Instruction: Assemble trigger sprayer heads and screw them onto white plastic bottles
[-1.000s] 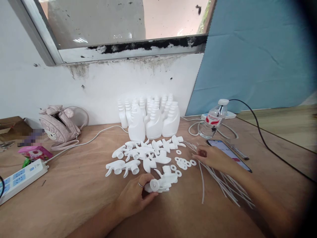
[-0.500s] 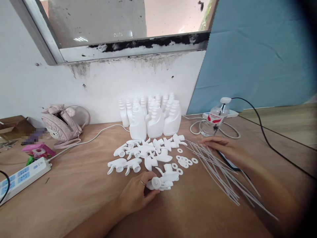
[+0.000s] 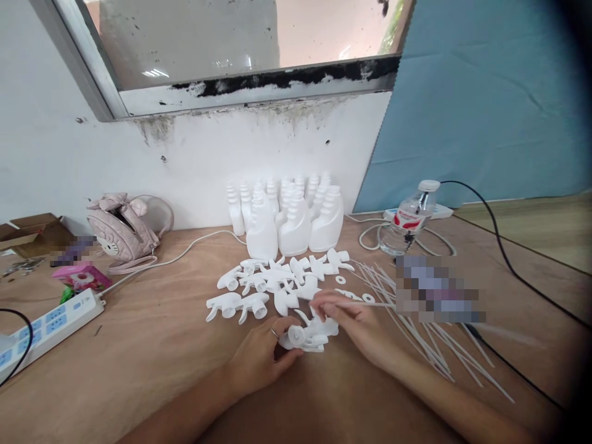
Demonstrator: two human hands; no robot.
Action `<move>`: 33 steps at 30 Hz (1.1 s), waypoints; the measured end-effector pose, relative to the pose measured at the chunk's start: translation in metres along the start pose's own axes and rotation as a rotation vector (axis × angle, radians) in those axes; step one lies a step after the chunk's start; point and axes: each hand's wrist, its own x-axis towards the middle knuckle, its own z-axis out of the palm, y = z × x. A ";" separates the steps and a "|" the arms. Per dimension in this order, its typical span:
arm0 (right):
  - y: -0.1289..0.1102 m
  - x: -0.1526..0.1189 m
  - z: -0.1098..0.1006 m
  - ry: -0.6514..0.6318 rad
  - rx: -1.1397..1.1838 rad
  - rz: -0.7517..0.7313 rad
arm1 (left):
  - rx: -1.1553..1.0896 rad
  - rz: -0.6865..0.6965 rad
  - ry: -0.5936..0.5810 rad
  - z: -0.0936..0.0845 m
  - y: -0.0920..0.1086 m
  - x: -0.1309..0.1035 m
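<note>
The left hand point(image 3: 266, 350) holds a white trigger spray head point(image 3: 296, 335), probably light, stiff plastic, best gripped round its body. Just right of that head, the right hand point(image 3: 348, 317) pinches a thin tube point(image 3: 380, 304), likely springy, best taken near an end. Loose tubes point(image 3: 428, 346) lie on the worktop point(image 3: 152, 333) farther right of it; spray bottles point(image 3: 295, 233) stand beyond.

Smooth white plastic on the bottles point(image 3: 295, 229), a soft sheen on them, and in front of them smooth plastic again on the spray heads point(image 3: 280, 288)! Forward and right of the bottles, slim plastic tubes point(image 3: 430, 351); right of them, a glossy clear plastic water bottle point(image 3: 406, 227). Left of the bottles, a soft, quilted matt bag point(image 3: 132, 234). Under them, a grained wooden tabletop point(image 3: 157, 327); behind, a matt wall point(image 3: 231, 145), roughened in patches; up to their right, creased matt cloth point(image 3: 476, 117)!
</note>
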 end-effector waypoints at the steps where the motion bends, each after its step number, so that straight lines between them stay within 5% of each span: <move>1: 0.000 -0.003 0.007 -0.058 -0.046 -0.032 | -0.006 0.016 0.002 0.000 -0.001 0.000; 4: 0.000 -0.007 0.020 -0.153 -0.110 -0.109 | -0.012 0.044 0.002 0.002 -0.005 0.000; 10: 0.011 -0.010 0.028 -0.059 -0.171 -0.144 | -0.022 0.020 -0.002 0.003 -0.006 0.000; 16: 0.016 -0.013 0.030 -0.103 -0.216 -0.228 | -0.054 0.013 -0.011 0.001 -0.003 0.001; 33: -0.004 -0.001 0.039 -0.218 -0.460 -0.319 | -0.091 0.010 -0.004 0.004 -0.006 0.003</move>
